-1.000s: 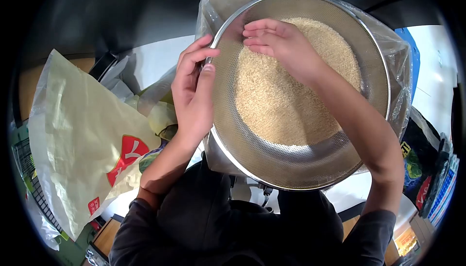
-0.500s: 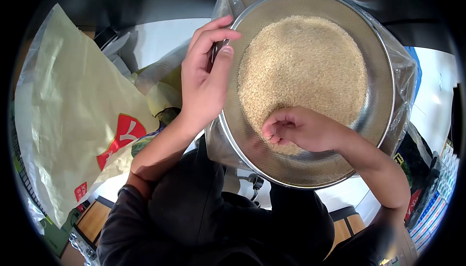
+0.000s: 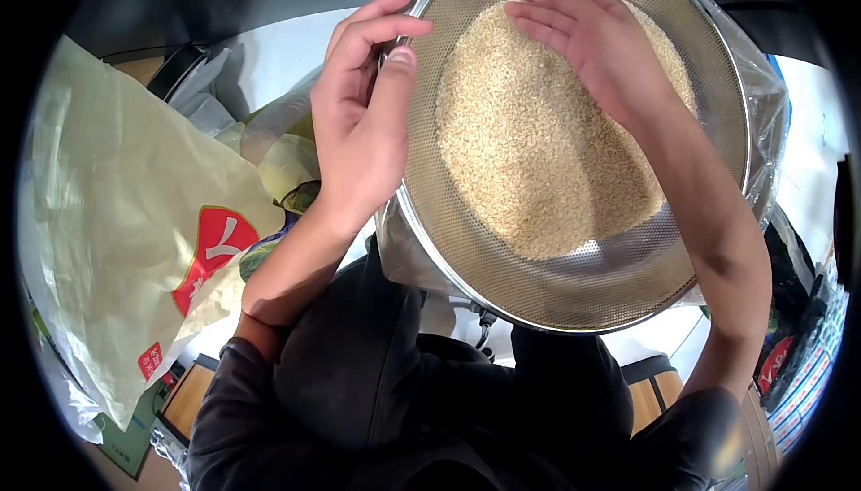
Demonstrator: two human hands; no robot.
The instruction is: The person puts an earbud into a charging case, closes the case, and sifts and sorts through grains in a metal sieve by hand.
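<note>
A round metal sieve (image 3: 538, 304) with a mesh wall holds a heap of pale tan grains (image 3: 520, 132) that look like rice. My left hand (image 3: 363, 119) is at the sieve's left rim, thumb and fingers curled about it. Over the far side of the heap is my right hand (image 3: 592, 34), its fingers stretched out and slightly cupped, with nothing seen in it. Whether its fingertips touch the grains I cannot tell. Beneath and around the sieve lies a clear plastic bag (image 3: 758, 114), mostly hidden by it.
On the left stands a large pale yellow bag (image 3: 134, 204) with a red logo. A wooden-topped piece (image 3: 190, 397) sits low at the left. Dark packaging (image 3: 789, 303) and printed packs (image 3: 812, 392) are at the right. My dark-trousered legs (image 3: 350, 356) are below the sieve.
My right hand has moved from the near edge of the grains to the far side, and its curled fingers have straightened. The near grains now lie in a smoother mound. My left hand stays at the rim.
</note>
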